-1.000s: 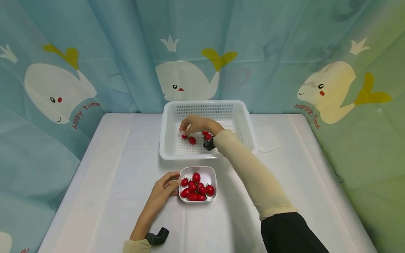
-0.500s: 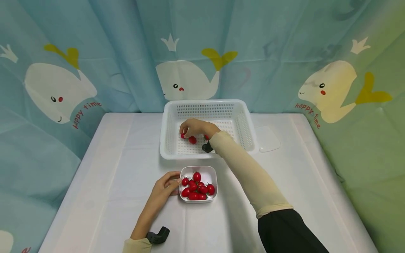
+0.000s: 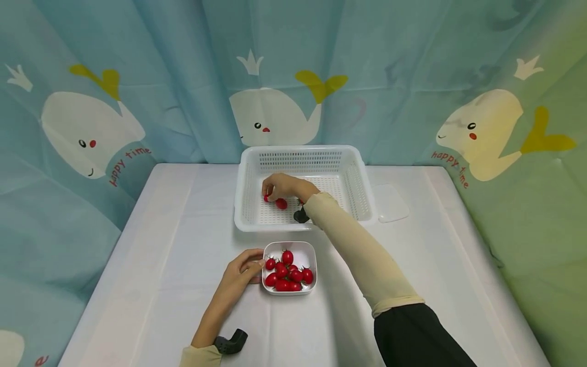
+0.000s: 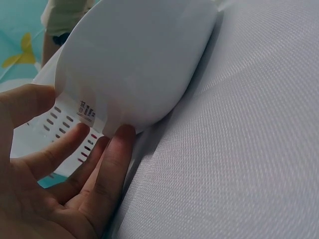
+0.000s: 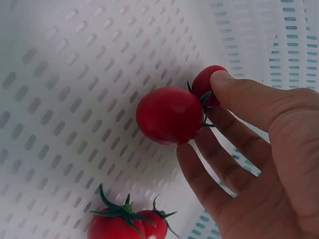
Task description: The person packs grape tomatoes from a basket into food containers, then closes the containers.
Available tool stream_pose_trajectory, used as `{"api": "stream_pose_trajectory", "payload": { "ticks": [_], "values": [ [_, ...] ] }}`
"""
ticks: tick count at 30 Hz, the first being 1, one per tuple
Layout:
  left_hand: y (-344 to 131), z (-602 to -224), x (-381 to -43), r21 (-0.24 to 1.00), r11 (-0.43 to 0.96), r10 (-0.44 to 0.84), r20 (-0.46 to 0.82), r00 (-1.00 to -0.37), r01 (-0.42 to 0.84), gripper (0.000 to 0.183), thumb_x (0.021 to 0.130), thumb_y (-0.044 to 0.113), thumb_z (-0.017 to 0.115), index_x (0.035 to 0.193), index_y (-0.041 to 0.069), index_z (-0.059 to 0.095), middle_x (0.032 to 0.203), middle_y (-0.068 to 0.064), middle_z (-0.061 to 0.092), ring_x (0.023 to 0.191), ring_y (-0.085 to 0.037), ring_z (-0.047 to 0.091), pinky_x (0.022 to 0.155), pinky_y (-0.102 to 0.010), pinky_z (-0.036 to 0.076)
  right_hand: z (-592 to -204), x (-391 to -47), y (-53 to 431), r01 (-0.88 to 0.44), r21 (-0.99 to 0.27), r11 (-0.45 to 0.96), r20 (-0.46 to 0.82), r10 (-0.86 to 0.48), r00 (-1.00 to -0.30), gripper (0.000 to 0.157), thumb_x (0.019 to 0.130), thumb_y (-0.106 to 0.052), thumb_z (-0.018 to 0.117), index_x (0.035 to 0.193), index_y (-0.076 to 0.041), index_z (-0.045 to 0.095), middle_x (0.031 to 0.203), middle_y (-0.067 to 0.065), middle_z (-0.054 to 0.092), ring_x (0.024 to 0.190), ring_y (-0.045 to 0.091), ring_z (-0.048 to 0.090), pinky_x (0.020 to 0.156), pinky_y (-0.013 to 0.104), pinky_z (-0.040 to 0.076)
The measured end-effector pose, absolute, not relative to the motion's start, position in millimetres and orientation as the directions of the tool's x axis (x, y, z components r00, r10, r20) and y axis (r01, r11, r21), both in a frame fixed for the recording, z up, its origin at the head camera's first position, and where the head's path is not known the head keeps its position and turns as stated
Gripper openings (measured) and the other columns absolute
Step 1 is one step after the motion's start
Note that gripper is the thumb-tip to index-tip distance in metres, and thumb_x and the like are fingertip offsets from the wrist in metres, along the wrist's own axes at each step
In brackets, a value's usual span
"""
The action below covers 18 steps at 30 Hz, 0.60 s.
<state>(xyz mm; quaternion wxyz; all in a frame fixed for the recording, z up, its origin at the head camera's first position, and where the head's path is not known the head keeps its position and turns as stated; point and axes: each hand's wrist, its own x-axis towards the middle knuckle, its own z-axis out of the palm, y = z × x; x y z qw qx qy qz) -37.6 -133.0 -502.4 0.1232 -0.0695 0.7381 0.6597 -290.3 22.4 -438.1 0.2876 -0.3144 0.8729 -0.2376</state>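
My right hand [image 3: 282, 186] is inside the white perforated basket [image 3: 240, 214]. Its thumb lies on a small cherry tomato [image 5: 207, 82], with the fingers partly hidden behind it. A larger cherry tomato [image 5: 170, 115] lies right beside it, close to the fingertips. More cherry tomatoes [image 5: 114, 226] sit on the basket floor, partly covered by the right forearm in the head view. My left hand [image 3: 240, 270] rests its fingertips and thumb against the left side of a small white box [image 4: 134, 64]. Several red cherry tomatoes [image 3: 282, 271] with green stems lie in that box.
A clear plastic lid [image 3: 393, 204] lies on the white-covered table [image 3: 179, 244], right of the basket. The blue whale-print curtain [image 3: 183, 102] hangs behind the table's far edge. The right forearm [image 3: 362, 255] crosses the table's right half.
My right hand has lowered onto the left cherry tomato in the basket and now pinches it. My left hand and the small box have stayed in place.
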Motion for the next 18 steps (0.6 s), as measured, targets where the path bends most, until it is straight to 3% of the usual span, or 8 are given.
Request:
{"api": "stream_pose_trajectory", "payload": {
  "ticks": [7,14,18],
  "values": [
    [-132.2,-503.9,-38.0,0.956,0.120,0.065,-0.277,-0.959,-0.268,0.041,0.101,0.024,0.068,0.138,0.007,0.063,0.119,-0.017,0.073,0.105,-0.015,0.068,0.081,-0.025,0.062,-436.4,-290.9,20.1,-0.432,-0.600,0.673,-0.340,-0.704,-0.624,0.011,0.099,-0.010,0.069,0.110,-0.007,0.070,0.115,0.011,0.067,0.078,0.014,0.060,0.083,0.026,0.048],
    [-132.9,-505.8,-38.5,0.956,0.121,0.062,-0.275,-0.959,-0.266,0.040,0.101,0.024,0.068,0.137,0.007,0.063,0.120,-0.018,0.072,0.105,-0.014,0.068,0.080,-0.025,0.063,-432.9,-292.2,20.2,-0.400,-0.609,0.685,-0.359,-0.687,-0.632,0.012,0.101,-0.013,0.067,0.112,-0.011,0.068,0.121,0.012,0.066,0.096,0.020,0.062,0.080,0.027,0.050],
    [-133.5,-505.4,-38.5,0.957,0.122,0.065,-0.272,-0.960,-0.263,0.041,0.101,0.025,0.068,0.138,0.007,0.063,0.120,-0.017,0.072,0.106,-0.017,0.068,0.081,-0.025,0.063,-428.8,-291.7,20.6,-0.392,-0.620,0.679,-0.352,-0.688,-0.634,0.011,0.102,-0.015,0.067,0.112,-0.012,0.068,0.120,0.010,0.066,0.095,0.020,0.061,0.079,0.027,0.050]
  ]
}}
